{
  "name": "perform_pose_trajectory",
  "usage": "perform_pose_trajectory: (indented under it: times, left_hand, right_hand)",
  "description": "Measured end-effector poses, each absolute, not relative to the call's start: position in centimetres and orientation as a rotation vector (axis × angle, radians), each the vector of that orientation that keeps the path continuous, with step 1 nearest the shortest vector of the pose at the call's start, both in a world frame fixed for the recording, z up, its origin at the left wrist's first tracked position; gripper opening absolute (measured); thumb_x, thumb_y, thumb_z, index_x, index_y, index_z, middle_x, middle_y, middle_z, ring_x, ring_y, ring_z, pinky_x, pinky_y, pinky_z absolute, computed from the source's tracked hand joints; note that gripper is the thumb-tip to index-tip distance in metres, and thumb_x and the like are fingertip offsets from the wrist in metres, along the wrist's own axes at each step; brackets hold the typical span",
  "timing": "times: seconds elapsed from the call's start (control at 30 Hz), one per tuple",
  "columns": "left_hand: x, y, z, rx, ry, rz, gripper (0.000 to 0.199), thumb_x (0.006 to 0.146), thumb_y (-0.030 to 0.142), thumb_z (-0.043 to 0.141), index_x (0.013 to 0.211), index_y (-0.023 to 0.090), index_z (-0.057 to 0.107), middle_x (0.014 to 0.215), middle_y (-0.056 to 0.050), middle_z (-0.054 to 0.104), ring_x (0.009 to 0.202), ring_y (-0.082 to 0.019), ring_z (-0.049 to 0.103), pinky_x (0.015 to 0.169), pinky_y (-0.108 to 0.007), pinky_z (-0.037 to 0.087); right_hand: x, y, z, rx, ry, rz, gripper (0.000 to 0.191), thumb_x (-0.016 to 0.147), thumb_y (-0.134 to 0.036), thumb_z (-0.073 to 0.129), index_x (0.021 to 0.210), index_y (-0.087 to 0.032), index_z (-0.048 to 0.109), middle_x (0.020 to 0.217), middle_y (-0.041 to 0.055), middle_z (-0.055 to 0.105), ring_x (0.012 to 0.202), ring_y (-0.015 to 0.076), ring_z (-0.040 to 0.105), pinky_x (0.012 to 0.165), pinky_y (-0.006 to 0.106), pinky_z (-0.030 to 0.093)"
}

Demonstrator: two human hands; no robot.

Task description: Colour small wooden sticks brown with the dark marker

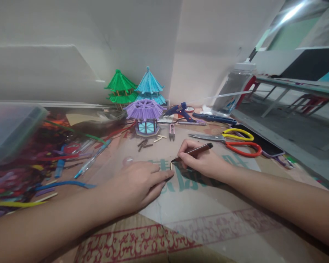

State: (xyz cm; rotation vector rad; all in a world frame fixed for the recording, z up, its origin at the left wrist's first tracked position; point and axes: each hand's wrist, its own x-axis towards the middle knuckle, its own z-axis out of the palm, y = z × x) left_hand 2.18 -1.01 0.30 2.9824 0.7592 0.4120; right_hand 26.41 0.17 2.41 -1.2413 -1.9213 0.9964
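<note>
My right hand (197,160) is closed around a dark marker pen (199,150), its tip at the upper end of a short pale wooden stick (170,166). At the stick's lower end, my left hand (142,180) lies low over the plastic-covered surface and holds it down with a fingertip. Beyond my hands lie several short brown sticks (143,144) and a few pale sticks (159,138). Behind them stands a small pavilion model with a purple roof (146,109).
Green (120,86) and blue roofed models (150,86) stand by the wall. A glue gun (181,110), thread snips (172,131), a utility knife (215,118), scissors (227,139) and a phone (260,140) lie behind and right. Coloured scraps (13,179) and a plastic box (13,128) fill the left.
</note>
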Motion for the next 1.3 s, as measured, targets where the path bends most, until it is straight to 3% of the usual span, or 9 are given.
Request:
perform_pose_trajectory:
  times: [1.3]
  left_hand:
    - [2.35, -1.06, 0.45, 2.995, 0.760, 0.429, 0.035, 0.102, 0.025, 0.043, 0.131, 0.025, 0.063, 0.086, -0.004, 0.069, 0.078, -0.023, 0.067, 0.066, -0.033, 0.048]
  right_hand:
    - [26.38, 0.13, 2.56, -1.274, -1.895, 1.028, 0.009, 0.085, -0.023, 0.058, 0.078, -0.021, 0.051, 0.060, -0.0032, 0.061, 0.056, 0.0119, 0.056, 0.054, 0.024, 0.042]
